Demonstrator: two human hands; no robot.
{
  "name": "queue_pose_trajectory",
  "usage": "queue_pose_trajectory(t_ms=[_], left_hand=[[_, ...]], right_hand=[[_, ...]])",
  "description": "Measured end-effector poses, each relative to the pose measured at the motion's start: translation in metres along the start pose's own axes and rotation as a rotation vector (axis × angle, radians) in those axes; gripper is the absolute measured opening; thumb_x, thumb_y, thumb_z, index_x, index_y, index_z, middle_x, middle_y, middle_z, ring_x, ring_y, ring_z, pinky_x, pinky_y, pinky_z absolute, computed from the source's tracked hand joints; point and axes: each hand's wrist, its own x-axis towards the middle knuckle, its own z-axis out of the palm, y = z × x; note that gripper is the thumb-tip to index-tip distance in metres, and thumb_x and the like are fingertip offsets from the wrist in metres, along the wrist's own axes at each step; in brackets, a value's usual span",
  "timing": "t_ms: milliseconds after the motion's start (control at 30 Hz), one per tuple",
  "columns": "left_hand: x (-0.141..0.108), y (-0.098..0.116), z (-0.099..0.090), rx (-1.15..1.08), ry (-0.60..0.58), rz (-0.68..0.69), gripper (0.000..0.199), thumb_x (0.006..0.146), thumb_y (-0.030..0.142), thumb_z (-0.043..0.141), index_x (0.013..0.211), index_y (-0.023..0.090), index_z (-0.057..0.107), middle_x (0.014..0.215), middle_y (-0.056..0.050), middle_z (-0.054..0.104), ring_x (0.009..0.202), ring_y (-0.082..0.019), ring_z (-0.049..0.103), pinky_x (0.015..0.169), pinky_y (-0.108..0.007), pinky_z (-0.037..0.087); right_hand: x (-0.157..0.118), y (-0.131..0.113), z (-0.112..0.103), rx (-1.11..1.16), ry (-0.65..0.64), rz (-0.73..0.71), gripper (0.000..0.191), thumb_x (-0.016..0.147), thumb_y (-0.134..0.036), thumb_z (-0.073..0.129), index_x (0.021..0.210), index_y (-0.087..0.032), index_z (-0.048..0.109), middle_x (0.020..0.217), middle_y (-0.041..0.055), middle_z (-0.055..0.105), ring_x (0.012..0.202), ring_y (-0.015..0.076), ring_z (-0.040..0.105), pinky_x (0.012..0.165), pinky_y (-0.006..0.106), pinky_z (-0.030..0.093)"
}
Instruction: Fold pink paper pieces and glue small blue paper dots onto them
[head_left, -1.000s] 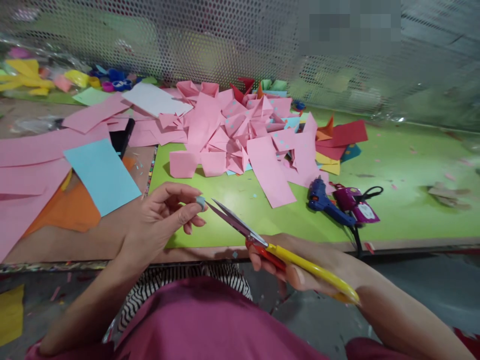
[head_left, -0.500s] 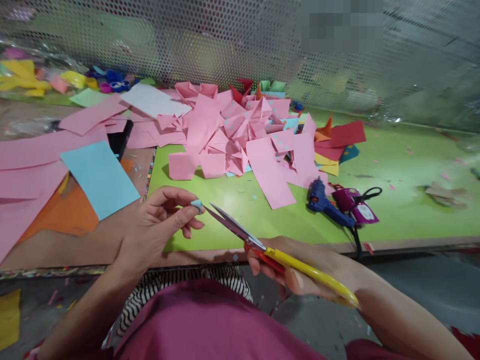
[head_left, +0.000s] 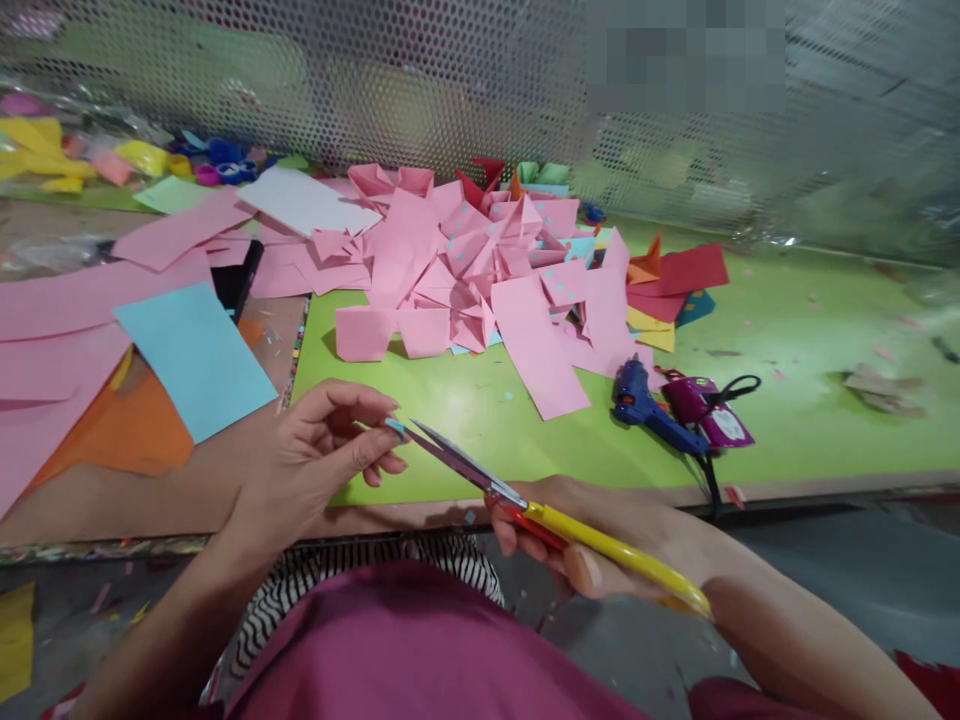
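Between the thumb and fingers of my left hand point(head_left: 330, 440) is pinched a small piece of light blue paper point(head_left: 395, 426). My right hand point(head_left: 562, 540) grips scissors point(head_left: 517, 497) with one yellow and one red handle. The blades point left, slightly apart, and their tips are right at the blue piece; whether they touch it I cannot tell. Beyond my hands lies a heap of pink paper point(head_left: 409, 240), partly folded into shapes, some with blue dots. A light blue sheet point(head_left: 199, 355) rests to the left of my left hand.
A blue glue gun point(head_left: 649, 405) and a purple pouch point(head_left: 705, 405) lie on the green tabletop point(head_left: 810, 370) at right. Orange paper point(head_left: 124, 425) and pink sheets point(head_left: 60, 350) cover the left. A perforated metal panel point(head_left: 360, 80) stands behind the table.
The blue piece in my left fingers sits slightly lower, and less of it shows. The scissor tips have shifted slightly left and down with it.
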Motion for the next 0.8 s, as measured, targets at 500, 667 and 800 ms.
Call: queue_pose_trajectory(t_ms=[500, 667, 800], left_hand=[[-0.006, 0.006, -0.006, 0.081, -0.175, -0.124, 0.041, 0.080, 0.030, 0.081, 0.119, 0.028, 0.066, 0.081, 0.004, 0.075, 0.067, -0.011, 0.075, 0.066, -0.019, 0.064], [-0.002, 0.001, -0.006, 0.058, -0.163, -0.157, 0.041, 0.079, 0.030, 0.082, 0.117, 0.025, 0.067, 0.077, 0.004, 0.073, 0.064, -0.010, 0.072, 0.063, -0.017, 0.062], [0.004, 0.003, -0.003, -0.133, -0.050, -0.240, 0.042, 0.072, 0.029, 0.088, 0.109, 0.022, 0.070, 0.072, 0.004, 0.071, 0.057, -0.010, 0.070, 0.044, -0.011, 0.050]], right_hand=[[-0.003, -0.015, 0.005, -0.288, -0.032, -0.051, 0.046, 0.086, -0.063, 0.062, 0.087, -0.017, 0.060, 0.067, -0.0033, 0.051, 0.056, 0.0077, 0.041, 0.047, 0.019, 0.031], [-0.010, -0.017, 0.003, -0.295, 0.136, -0.086, 0.053, 0.080, -0.072, 0.060, 0.077, -0.020, 0.052, 0.059, -0.0053, 0.048, 0.049, 0.0073, 0.038, 0.044, 0.021, 0.028], [-0.007, -0.028, -0.002, -0.614, 0.472, -0.038, 0.055, 0.068, -0.070, 0.076, 0.075, -0.021, 0.052, 0.061, -0.0052, 0.050, 0.055, 0.0101, 0.042, 0.048, 0.023, 0.029]])
